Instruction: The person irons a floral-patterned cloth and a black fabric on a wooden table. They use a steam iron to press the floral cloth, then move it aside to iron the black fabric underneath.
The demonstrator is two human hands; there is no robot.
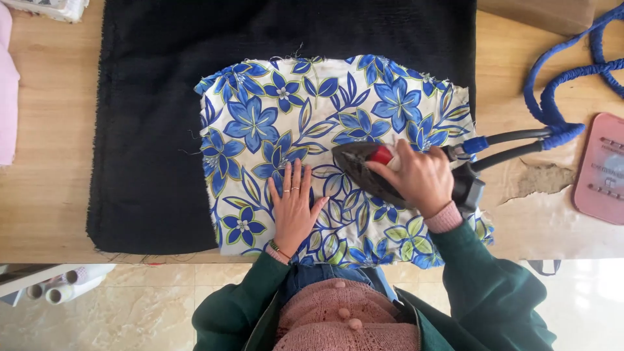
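1 iron (364,170) gripped by right hand (421,179); left hand (294,208), fingers spread, flattens 1 floral cloth (325,110).

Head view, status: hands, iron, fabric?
Right hand grips iron. Left hand flat on floral fabric. Blue hose trails right, clear of fabric.
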